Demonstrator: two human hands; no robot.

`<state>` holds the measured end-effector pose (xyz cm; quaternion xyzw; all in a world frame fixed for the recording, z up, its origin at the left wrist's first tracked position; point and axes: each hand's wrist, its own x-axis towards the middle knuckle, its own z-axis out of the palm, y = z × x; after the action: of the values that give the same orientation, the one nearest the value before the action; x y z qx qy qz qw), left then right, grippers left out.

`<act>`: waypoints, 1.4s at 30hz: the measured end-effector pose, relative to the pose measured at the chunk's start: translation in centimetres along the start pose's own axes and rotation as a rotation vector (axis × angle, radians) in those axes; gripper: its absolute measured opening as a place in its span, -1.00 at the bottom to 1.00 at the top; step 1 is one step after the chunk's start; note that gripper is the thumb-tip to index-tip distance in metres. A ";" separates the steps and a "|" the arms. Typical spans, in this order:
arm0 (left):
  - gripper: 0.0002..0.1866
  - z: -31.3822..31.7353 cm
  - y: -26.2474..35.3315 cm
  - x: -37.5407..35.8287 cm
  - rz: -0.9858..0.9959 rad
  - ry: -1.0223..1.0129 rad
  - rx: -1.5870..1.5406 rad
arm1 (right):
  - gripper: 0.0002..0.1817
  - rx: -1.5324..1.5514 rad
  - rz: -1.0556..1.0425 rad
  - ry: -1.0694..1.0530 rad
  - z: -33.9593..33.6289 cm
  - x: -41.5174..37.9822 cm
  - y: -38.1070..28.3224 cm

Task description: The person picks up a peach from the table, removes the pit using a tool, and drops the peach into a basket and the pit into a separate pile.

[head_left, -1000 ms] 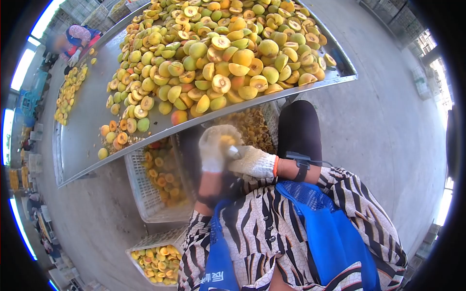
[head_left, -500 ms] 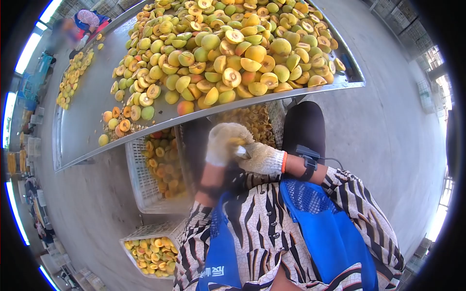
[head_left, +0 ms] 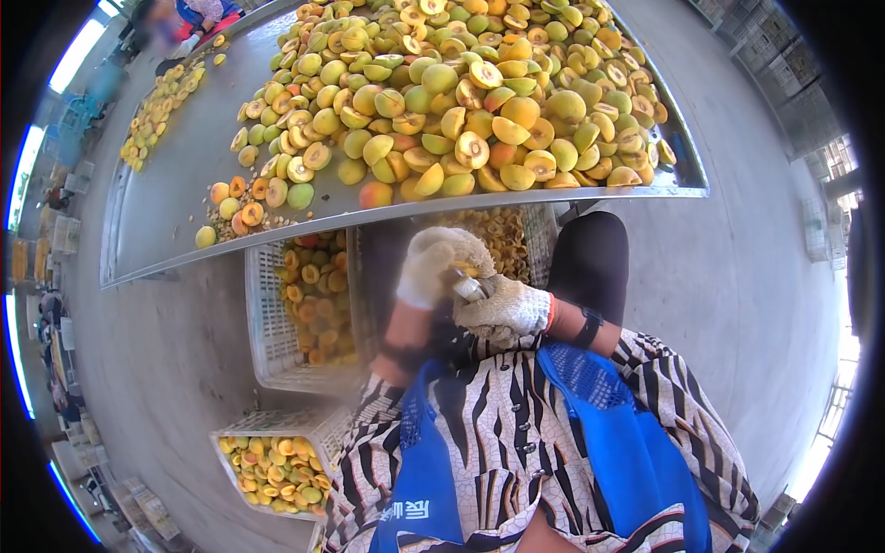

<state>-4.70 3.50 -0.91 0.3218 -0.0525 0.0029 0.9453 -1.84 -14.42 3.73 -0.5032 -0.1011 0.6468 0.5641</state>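
Observation:
My left hand (head_left: 431, 265), in a pale knitted glove and smeared by motion, is closed around a piece of yellow apricot (head_left: 471, 271). Against it my right hand (head_left: 507, 308), gloved alike, grips a small metal tool (head_left: 468, 288) whose working end is hidden by the fingers and fruit. Both hands meet over my lap, below the near edge of a metal table (head_left: 304, 227). A big heap of halved apricots (head_left: 442, 111) covers much of that table, many showing a pit or a hollow.
Under the table edge stand a white crate (head_left: 267, 323) of apricots and another holding apricot pieces (head_left: 502, 241). A further crate (head_left: 318, 433) of apricots sits on the floor at left. Across the table a person (head_left: 194, 23) bends by a smaller apricot pile (head_left: 161, 111).
My view has shifted, so the table and crates sit differently in the picture. Both hands stay together at my lap, and more of the metal tool shows now.

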 end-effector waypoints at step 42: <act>-0.33 -5.0 11.4 8.6 -0.444 0.681 1.947 | -0.64 -0.561 -0.043 0.460 -4.5 0.5 0.9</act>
<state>3.90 15.28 2.95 0.9264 0.3006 -0.0390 0.2234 1.15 -16.27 0.69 -0.7686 -0.1555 0.4516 0.4255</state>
